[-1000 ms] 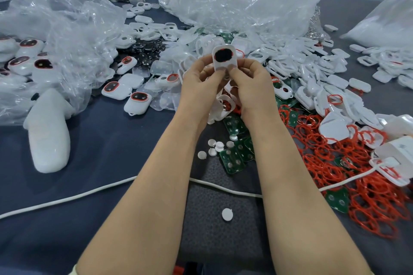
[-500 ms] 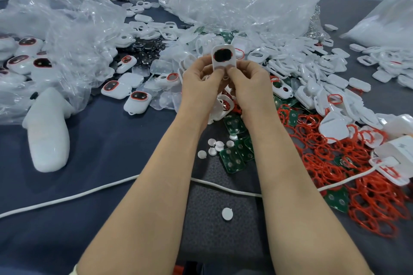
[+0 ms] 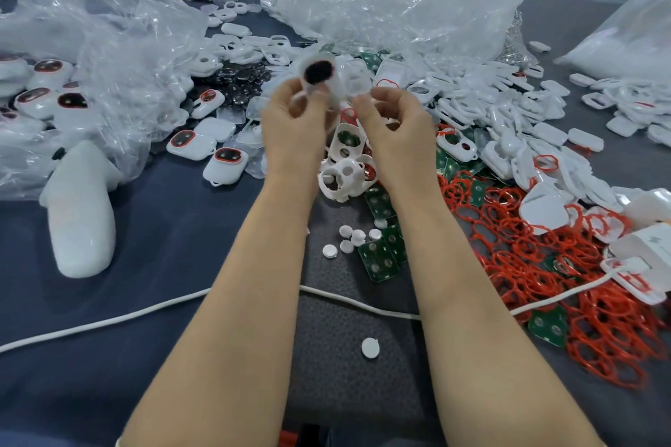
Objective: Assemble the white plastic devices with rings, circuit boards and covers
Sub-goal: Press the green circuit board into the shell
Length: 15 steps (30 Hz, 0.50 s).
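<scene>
Two hands no longer share the white device [image 3: 319, 73]: I note the left hand [image 3: 292, 131] alone pinches its lower end above the far pile [image 3: 472, 102], the right hand [image 3: 397, 134] drawn off right, curled, hold unclear, so the cover is likely seated.

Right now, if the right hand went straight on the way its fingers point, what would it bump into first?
Probably the heap of white covers lying just beyond the right hand; the clear plastic bag sits farther back. Depth is unclear from this one view.
</scene>
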### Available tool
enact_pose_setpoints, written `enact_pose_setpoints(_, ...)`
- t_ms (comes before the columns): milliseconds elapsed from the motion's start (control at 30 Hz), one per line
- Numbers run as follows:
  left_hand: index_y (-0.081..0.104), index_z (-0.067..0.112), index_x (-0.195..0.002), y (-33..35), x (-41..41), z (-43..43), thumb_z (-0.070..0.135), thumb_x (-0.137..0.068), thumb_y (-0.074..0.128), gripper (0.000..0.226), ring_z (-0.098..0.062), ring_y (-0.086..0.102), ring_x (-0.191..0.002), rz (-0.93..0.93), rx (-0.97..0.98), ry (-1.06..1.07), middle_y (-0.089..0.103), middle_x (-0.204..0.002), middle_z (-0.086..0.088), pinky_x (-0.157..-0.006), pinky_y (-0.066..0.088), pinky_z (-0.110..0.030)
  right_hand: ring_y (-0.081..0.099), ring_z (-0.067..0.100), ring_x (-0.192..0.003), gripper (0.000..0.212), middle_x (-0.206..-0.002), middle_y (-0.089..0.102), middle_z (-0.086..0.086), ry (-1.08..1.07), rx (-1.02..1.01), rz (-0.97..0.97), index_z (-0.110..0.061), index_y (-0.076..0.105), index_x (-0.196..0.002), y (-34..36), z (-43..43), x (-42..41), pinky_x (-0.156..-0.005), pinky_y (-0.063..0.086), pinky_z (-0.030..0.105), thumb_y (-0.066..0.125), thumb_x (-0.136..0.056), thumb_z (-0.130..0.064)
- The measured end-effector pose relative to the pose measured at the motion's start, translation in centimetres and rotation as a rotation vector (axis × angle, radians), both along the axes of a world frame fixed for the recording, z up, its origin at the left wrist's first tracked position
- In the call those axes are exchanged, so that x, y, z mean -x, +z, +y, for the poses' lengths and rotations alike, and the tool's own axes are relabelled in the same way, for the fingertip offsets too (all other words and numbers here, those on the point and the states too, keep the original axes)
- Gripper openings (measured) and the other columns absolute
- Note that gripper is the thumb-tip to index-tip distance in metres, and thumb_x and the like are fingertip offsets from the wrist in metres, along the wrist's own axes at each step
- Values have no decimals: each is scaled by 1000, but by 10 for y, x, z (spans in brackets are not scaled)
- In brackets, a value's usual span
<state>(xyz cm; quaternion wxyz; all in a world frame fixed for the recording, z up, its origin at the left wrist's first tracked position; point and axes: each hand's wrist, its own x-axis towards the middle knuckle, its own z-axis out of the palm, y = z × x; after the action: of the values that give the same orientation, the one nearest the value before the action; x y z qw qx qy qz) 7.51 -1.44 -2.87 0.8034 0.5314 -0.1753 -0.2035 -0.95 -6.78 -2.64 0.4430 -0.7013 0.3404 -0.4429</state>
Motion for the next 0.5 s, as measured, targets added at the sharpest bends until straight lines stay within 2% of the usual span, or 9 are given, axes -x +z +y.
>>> enact_pose_setpoints(67, 58, 8, -94, 5, -12, 4, 1, -93, 58, 7, -16, 67, -80, 146, 125, 110, 66, -85, -5, -68, 54, -19, 57, 5, -74, 11, -85, 67, -4, 48, 138, 126, -11, 68, -97, 2, 4, 0, -77, 46, 18, 64, -89, -17)
enact_pose_setpoints(133, 55, 7, -87, 5, -21, 8, -3, -93, 56, 12, -24, 65, -87, 228, 198, 195, 64, -86, -8, -66, 54, -19, 60, 13, -89, 13, -94, 70, 0, 207, 274, 352, -14, 71, -97, -1, 11, -3, -86, 45, 26, 64, -87, -20)
enact_pose_setpoints(200, 54, 7, -87, 4, -26, 8, -2, -93, 56, 11, -27, 62, -92, 261, 201, 237, 62, -93, -12, -66, 54, -20, 51, 24, -110, 26, -111, 64, 1, 323, 430, 683, -21, 68, -107, -7, 18, -10, -97, 39, 37, 65, -86, -37)
enact_pose_setpoints(267, 55, 5, -91, 3, -26, 8, 0, -94, 57, 7, -25, 63, -90, 280, 186, 241, 62, -94, -12, -65, 54, -19, 39, 30, -120, 40, -123, 54, 4, 331, 526, 913, -26, 63, -115, -13, 23, -16, -99, 35, 43, 65, -82, -50)
enact_pose_setpoints(333, 56, 1, -97, 3, -24, 6, -1, -93, 57, 5, -21, 64, -84, 297, 189, 220, 63, -92, -12, -63, 53, -18, 37, 31, -121, 37, -121, 52, 5, 267, 568, 908, -27, 64, -112, -17, 26, -19, -96, 34, 44, 64, -84, -51)
enact_pose_setpoints(400, 56, -1, -100, 3, -21, 6, -1, -92, 58, 8, -16, 64, -75, 292, 176, 202, 64, -87, -11, -60, 51, -17, 38, 30, -119, 26, -117, 53, 5, 197, 595, 849, -27, 68, -108, -20, 26, -20, -92, 34, 42, 60, -89, -43)
enact_pose_setpoints(500, 56, -3, -102, 3, -18, 5, -1, -91, 57, 11, -13, 63, -67, 275, 149, 185, 64, -82, -9, -58, 49, -16, 40, 29, -117, 20, -118, 54, 5, 170, 589, 825, -26, 70, -105, -20, 23, -19, -89, 33, 40, 57, -92, -34)
